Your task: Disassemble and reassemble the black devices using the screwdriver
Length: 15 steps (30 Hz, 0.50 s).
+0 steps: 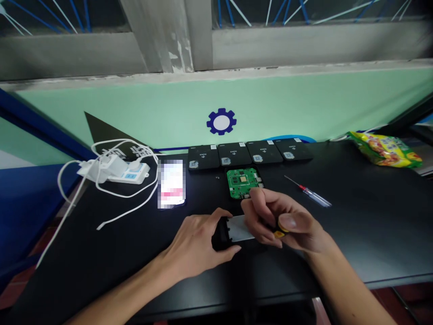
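Head: sensibly clasping likely light, stiff casing (234, 229) at nine-o'clock edge with left hand (196, 243), pinching yellow-and-black piece (279, 234) with right hand (286, 214).

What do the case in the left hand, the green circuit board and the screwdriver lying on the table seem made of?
Case: probably matte plastic, being dark and even; its pale grey plate looks like dull metal.
Circuit board: likely coated fibreglass, green and dotted with chips.
Screwdriver: handle apparently glossy plastic, clear with highlights; thin shaft presumably metal.
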Tool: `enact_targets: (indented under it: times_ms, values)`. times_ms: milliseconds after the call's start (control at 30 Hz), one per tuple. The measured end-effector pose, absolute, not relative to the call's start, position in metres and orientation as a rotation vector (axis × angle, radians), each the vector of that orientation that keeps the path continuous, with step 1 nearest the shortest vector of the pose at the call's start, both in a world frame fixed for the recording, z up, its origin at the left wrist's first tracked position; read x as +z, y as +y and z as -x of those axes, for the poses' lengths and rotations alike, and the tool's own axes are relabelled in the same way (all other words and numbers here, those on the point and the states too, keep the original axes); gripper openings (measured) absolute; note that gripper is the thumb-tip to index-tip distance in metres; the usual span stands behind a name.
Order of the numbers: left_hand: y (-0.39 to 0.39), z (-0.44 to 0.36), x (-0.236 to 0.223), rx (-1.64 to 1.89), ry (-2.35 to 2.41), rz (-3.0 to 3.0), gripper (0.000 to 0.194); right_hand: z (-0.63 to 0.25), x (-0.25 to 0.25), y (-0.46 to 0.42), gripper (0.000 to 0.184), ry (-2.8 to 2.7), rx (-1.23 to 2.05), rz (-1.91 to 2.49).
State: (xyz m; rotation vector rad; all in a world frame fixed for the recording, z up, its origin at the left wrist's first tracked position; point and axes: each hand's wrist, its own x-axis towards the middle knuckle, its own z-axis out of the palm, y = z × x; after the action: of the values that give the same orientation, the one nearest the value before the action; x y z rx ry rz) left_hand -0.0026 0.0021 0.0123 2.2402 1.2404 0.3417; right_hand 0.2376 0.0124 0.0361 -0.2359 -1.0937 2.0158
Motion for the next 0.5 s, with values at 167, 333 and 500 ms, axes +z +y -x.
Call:
enact_targets:
  times_ms: [167,333,500]
  values:
    - [0.002,0.002,0.012,0.326,1.240,-2.242,0.053,-0.237,0.029,0.010,0.037,-1.173,1.964,0.231]
    - [0.003,0.001,0.017,0.286,1.263,-2.224,0.054,-0.235,0.030,0.011,0.057,-1.167,1.955,0.242]
    - [0.005,0.000,0.018,0.300,1.252,-2.219,0.055,-0.235,0.039,0.013,0.023,-1.055,2.055,0.159]
